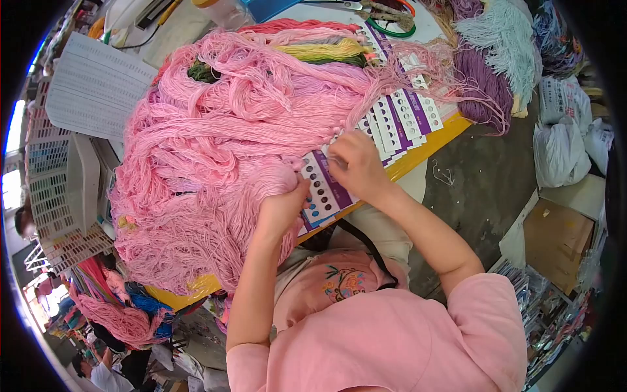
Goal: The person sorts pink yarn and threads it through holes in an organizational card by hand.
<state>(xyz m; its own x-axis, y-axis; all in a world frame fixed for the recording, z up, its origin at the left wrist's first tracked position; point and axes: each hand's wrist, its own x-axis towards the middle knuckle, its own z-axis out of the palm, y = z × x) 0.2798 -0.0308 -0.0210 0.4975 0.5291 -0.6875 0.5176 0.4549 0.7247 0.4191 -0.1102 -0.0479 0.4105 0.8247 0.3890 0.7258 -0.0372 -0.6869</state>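
Observation:
A white and purple card with a row of holes [319, 189] lies at the table's front edge between my hands. My left hand [282, 212] is closed at the card's left side, against a bundle of pale pink thread [271, 178] that it appears to grip. Over the card's upper right part, my right hand [358, 164] is curled with its fingertips pinched together. What is in that pinch is hidden. More punched cards [403, 117] overlap in a row to the right, with pink strands lying across their upper ends.
A large heap of pink thread hanks [215, 137] covers most of the table, with yellow and green hanks [326, 51] behind. Scissors [339, 5] lie at the back. Purple thread [482, 78] hangs at the right. A printed sheet [98, 85] and plastic basket [62, 176] are left.

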